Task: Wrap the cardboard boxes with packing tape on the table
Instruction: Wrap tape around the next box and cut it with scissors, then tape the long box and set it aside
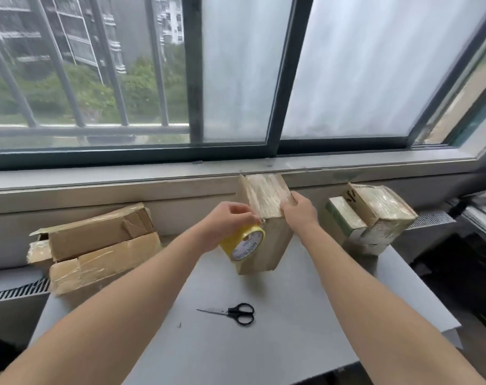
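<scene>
A person's left hand holds a round yellow packing-tape roll against an upright brown cardboard box gripped by the right hand; pulling the tape taut should prevent wrinkles.

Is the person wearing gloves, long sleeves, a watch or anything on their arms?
No. The left hand and right hand have no gloves, and no rings show. The left forearm and right forearm are bare as far as the picture reaches: no sleeves, watch or bracelet in view.
</scene>
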A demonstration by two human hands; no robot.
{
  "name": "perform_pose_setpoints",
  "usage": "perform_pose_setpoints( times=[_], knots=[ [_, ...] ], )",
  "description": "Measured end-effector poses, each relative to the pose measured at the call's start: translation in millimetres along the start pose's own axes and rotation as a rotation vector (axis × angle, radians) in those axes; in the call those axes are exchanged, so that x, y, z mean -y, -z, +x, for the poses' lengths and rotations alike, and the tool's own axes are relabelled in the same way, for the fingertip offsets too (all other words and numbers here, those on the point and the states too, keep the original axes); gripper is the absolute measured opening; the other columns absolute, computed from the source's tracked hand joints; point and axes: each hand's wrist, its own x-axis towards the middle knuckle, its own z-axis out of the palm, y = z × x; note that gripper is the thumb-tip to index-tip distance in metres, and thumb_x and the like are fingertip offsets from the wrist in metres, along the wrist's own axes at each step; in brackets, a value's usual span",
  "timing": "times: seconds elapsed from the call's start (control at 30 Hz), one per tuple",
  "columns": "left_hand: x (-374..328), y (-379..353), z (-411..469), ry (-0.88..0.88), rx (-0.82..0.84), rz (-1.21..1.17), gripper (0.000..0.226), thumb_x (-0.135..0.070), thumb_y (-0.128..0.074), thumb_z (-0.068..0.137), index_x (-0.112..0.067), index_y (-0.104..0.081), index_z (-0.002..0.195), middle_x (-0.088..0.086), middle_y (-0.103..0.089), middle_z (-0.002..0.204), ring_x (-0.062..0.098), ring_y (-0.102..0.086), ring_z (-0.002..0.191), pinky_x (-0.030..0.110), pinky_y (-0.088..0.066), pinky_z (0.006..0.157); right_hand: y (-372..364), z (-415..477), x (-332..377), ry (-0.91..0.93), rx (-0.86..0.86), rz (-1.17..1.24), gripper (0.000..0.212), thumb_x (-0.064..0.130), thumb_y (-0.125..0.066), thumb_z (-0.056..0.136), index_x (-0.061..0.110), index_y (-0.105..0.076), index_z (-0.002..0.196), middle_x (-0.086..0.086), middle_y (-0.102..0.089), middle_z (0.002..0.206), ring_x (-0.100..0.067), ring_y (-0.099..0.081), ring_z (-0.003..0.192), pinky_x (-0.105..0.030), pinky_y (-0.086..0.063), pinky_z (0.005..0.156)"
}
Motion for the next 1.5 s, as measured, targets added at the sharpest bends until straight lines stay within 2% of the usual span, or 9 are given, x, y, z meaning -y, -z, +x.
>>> perform_pose_setpoints(
  times=[0.27,0.43,0.53,0.67,0.83,1.03,1.13,1.27,1.5],
  knots=[
    [-33,-133,96,0.046,0.026,0.000,0.009,-0.033,-0.077,0.088,-0.025,-0.079,0.086,0.001,-0.074,0.093,0.024,-0.067,0.087,0.034,-0.053,0.071,113,74,-92,-0.017,-0.091,-0.039,0.052,0.028,-0.051,0.105,0.008,-0.044,0.153,-0.010,-0.048,0.155,-0.028,-0.044,0.141,-0.037,-0.035,0.114],
    [-30,-162,126,0.080,0.020,0.038,0.011,-0.032,-0.076,0.089,-0.021,-0.079,0.087,0.001,-0.074,0.103,0.024,-0.066,0.092,0.036,-0.053,0.073,128,99,-118,0.030,-0.096,-0.216,0.048,0.029,-0.053,0.104,0.006,-0.049,0.147,-0.019,-0.051,0.143,-0.034,-0.051,0.128,-0.038,-0.041,0.104],
    [-27,-172,130,0.091,0.048,0.059,0.013,-0.034,-0.078,0.087,-0.021,-0.080,0.086,0.000,-0.073,0.120,0.026,-0.069,0.107,0.044,-0.058,0.091,126,108,-127,0.013,-0.083,-0.320,0.048,0.031,-0.051,0.105,0.013,-0.047,0.150,-0.020,-0.048,0.141,-0.035,-0.053,0.125,-0.043,-0.043,0.104],
    [-30,-169,129,0.054,0.039,0.044,0.018,-0.041,-0.077,0.076,-0.026,-0.081,0.085,-0.013,-0.074,0.116,0.023,-0.068,0.110,0.044,-0.058,0.093,133,114,-127,0.026,-0.107,-0.380,0.038,0.026,-0.053,0.102,0.013,-0.058,0.137,-0.013,-0.043,0.144,-0.034,-0.053,0.123,-0.041,-0.044,0.101],
    [-23,-125,106,0.027,-0.103,0.014,0.014,-0.038,-0.077,0.085,-0.024,-0.080,0.085,-0.001,-0.078,0.098,0.025,-0.069,0.089,0.034,-0.054,0.071,104,109,-75,0.372,-0.161,-0.370,0.035,0.021,-0.057,0.100,0.011,-0.063,0.133,-0.010,-0.051,0.139,-0.032,-0.053,0.122,-0.040,-0.045,0.098],
    [-11,-23,50,0.050,-0.394,0.013,0.010,-0.034,-0.075,0.091,-0.025,-0.079,0.089,-0.008,-0.074,0.080,0.015,-0.065,0.078,0.028,-0.049,0.067,-20,70,27,0.728,0.241,-0.237,0.039,0.030,-0.056,0.103,0.013,-0.059,0.138,-0.007,-0.061,0.135,-0.023,-0.053,0.127,-0.036,-0.040,0.106],
    [4,38,6,0.082,-0.524,0.006,0.008,-0.030,-0.076,0.090,-0.023,-0.080,0.089,-0.007,-0.075,0.078,0.012,-0.066,0.075,0.024,-0.052,0.066,-79,43,60,0.778,0.389,-0.217,0.041,0.031,-0.055,0.104,0.012,-0.058,0.139,-0.006,-0.063,0.133,-0.023,-0.054,0.127,-0.032,-0.037,0.107],
    [33,119,-56,0.114,-0.682,-0.071,0.009,-0.029,-0.077,0.090,-0.022,-0.082,0.089,-0.003,-0.079,0.093,0.018,-0.069,0.090,0.034,-0.055,0.078,-135,20,93,0.815,0.470,-0.193,0.040,0.032,-0.056,0.103,0.012,-0.059,0.137,-0.004,-0.065,0.131,-0.022,-0.056,0.126,-0.035,-0.041,0.107],
    [69,230,-143,0.187,-0.815,-0.151,0.018,-0.031,-0.069,0.097,-0.018,-0.081,0.102,0.005,-0.076,0.100,0.026,-0.066,0.088,0.034,-0.054,0.068,-211,-26,133,0.847,0.549,-0.278,0.045,0.033,-0.060,0.101,0.015,-0.056,0.141,-0.003,-0.064,0.135,-0.018,-0.058,0.125,-0.036,-0.045,0.109]
  ],
)
